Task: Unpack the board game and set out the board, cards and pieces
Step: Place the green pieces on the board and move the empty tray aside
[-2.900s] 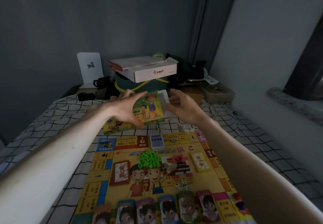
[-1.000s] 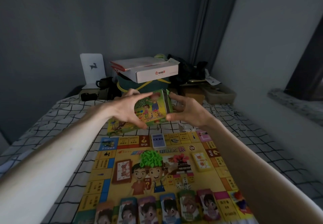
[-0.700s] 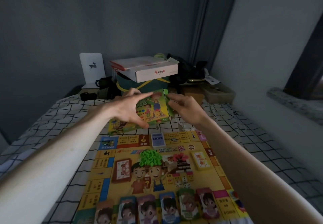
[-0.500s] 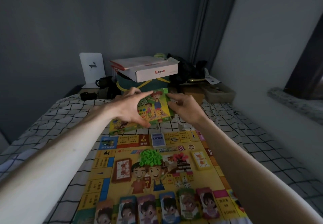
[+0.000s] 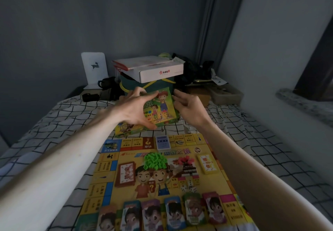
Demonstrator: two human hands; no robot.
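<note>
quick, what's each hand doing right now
Left hand: grips the game box between thumb and fingers.
Right hand: fingers at the box's right edge; grip cannot be told.

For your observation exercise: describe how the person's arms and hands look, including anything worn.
Both forearms are bare up to the frame edge, with no sleeves visible. The left hand and right hand wear no gloves, and no rings, watch or bracelet show on either.
</note>
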